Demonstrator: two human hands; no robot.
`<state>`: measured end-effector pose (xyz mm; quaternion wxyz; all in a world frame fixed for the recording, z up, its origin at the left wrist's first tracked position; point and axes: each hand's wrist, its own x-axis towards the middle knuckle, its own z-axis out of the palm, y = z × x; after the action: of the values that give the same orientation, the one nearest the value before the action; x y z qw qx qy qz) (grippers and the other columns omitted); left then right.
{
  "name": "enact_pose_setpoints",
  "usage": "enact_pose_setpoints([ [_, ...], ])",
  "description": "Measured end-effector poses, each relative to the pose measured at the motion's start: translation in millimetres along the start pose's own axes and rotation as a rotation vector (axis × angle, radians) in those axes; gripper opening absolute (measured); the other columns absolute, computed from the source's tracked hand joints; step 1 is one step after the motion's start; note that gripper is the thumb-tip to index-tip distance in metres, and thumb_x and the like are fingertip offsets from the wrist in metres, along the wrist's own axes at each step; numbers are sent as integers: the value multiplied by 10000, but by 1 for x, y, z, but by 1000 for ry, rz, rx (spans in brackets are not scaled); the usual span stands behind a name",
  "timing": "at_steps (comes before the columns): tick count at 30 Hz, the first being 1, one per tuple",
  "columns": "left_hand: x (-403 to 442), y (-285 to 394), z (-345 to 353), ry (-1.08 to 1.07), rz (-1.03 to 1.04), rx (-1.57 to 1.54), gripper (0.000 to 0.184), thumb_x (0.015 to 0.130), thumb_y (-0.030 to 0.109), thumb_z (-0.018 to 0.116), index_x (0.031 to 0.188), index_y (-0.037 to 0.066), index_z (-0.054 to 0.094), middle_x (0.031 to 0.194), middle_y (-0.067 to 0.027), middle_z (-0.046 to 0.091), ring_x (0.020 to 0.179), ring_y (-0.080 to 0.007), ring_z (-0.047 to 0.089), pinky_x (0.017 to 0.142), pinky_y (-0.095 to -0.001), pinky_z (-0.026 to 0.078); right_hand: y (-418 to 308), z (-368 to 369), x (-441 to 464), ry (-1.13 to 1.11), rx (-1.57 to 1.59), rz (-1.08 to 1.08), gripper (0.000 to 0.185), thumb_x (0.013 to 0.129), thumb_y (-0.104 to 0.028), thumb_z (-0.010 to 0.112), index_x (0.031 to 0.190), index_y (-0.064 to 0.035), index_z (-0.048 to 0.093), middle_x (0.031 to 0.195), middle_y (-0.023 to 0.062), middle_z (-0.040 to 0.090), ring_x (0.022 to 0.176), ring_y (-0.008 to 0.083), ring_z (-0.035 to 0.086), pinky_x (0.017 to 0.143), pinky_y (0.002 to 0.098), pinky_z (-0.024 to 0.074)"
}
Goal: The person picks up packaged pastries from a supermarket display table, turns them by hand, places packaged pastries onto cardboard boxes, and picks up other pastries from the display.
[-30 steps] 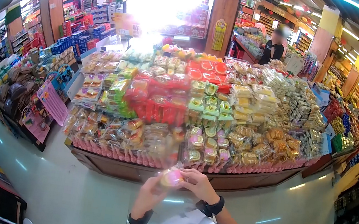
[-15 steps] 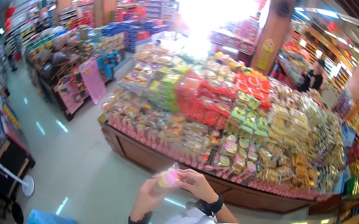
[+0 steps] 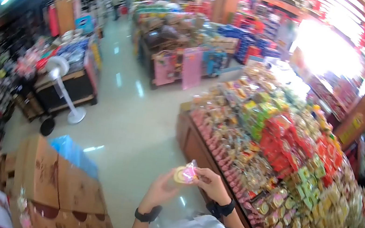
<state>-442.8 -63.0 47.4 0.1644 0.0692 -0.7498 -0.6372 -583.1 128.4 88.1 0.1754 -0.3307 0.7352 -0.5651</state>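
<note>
A small round packaged item (image 3: 186, 174), pink and pale yellow in clear wrap, is held up in front of my chest. My right hand (image 3: 210, 184) grips its right edge between thumb and fingers. On the other side, my left hand (image 3: 163, 187) pinches the item's left side, partly behind it. Black bands circle both wrists. The display of packaged snacks (image 3: 244, 142) stands to the right of my hands, with red packs (image 3: 282, 138) and green packs (image 3: 308, 182) on it.
Cardboard boxes (image 3: 54, 180) and a blue package (image 3: 73, 154) stand at the lower left. A white fan (image 3: 66, 89) is beside a dark-sided counter (image 3: 63, 92). Pink boards (image 3: 192, 68) hang on a farther stall. Pale floor (image 3: 136, 121) lies between the displays.
The view has swung left, so the snack display has shifted to the right and the fan and boxes have come into sight. Both hands still hold the item.
</note>
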Motion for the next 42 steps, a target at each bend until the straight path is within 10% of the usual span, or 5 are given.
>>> enact_pose_setpoints([
  [21, 76, 18, 94, 378, -161, 211, 766, 782, 45, 833, 1470, 88, 501, 1376, -101, 550, 830, -90, 597, 730, -231, 525, 54, -94, 103, -352, 296, 10, 460, 845, 27, 766, 1282, 23, 620, 1227, 72, 633, 1092, 124, 615, 903, 268, 543],
  [28, 72, 49, 111, 403, -334, 143, 747, 812, 100, 812, 1486, 143, 494, 982, -28, 673, 720, -65, 531, 640, -250, 484, 69, -103, 97, -458, 283, 4, 404, 879, -37, 740, 1266, 12, 636, 1130, 68, 666, 1031, 119, 625, 879, 274, 515],
  [31, 57, 21, 106, 446, -192, 252, 758, 821, 91, 798, 1502, 146, 470, 990, -34, 674, 692, -76, 539, 632, -251, 483, 76, -84, 109, -463, 401, -94, 399, 879, 6, 731, 1261, 52, 623, 1176, 77, 644, 1016, 137, 643, 851, 266, 525],
  [35, 28, 45, 103, 453, -386, 219, 777, 820, 70, 788, 1514, 144, 446, 1393, -96, 569, 805, -82, 609, 693, -253, 518, 85, -67, 102, -597, 405, 72, 428, 873, 52, 718, 1285, 72, 604, 1208, 84, 625, 986, 125, 643, 857, 234, 527],
  [42, -51, 43, 89, 741, -145, 167, 746, 828, -2, 748, 1502, 107, 447, 1388, -115, 498, 883, -113, 616, 750, -245, 543, 44, 0, 86, -823, 401, -22, 455, 868, 91, 684, 1310, 94, 576, 1267, 94, 583, 1026, 146, 644, 850, 247, 534],
])
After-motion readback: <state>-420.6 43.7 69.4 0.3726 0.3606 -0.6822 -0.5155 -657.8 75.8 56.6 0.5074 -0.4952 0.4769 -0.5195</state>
